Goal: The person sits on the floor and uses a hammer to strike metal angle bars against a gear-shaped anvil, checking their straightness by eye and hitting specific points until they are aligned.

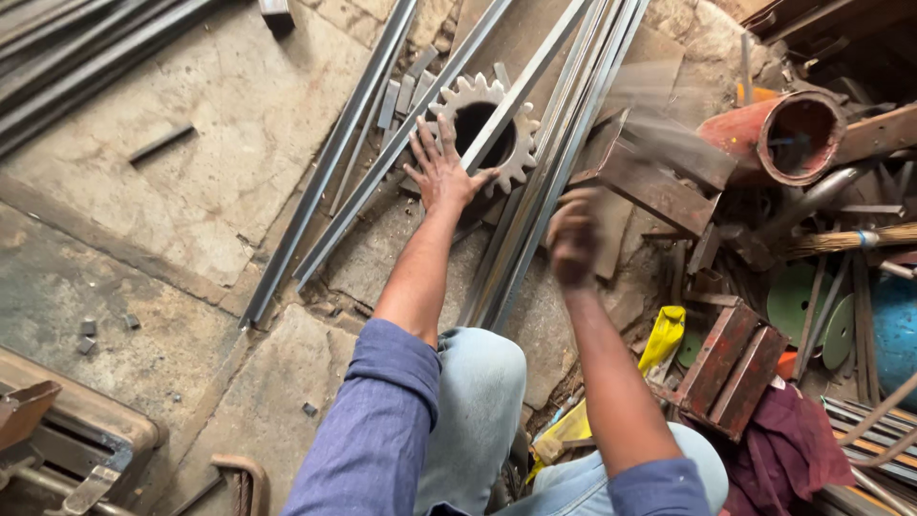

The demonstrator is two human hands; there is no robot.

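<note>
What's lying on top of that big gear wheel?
The left hand presses on the gear, and long metal strips cross over it. Its dark middle hole shows. The gear's lower left part is covered by the hand and strips, so it cannot be seen.

Two bare forearms, sleeves pushed up past the elbows. Left sleeve (373,420): blue-violet cloth with fine vertical pinstripes, bunched into a thick cuff roll. Right sleeve (659,487): same striped cloth, only the rolled edge showing. Trousers (478,401): pale, washed-out blue denim over both knees, faintly creased. Left hand (441,170) bare, no glove, ring or watch. Right hand (571,239) blurred, detail unreadable.
</note>
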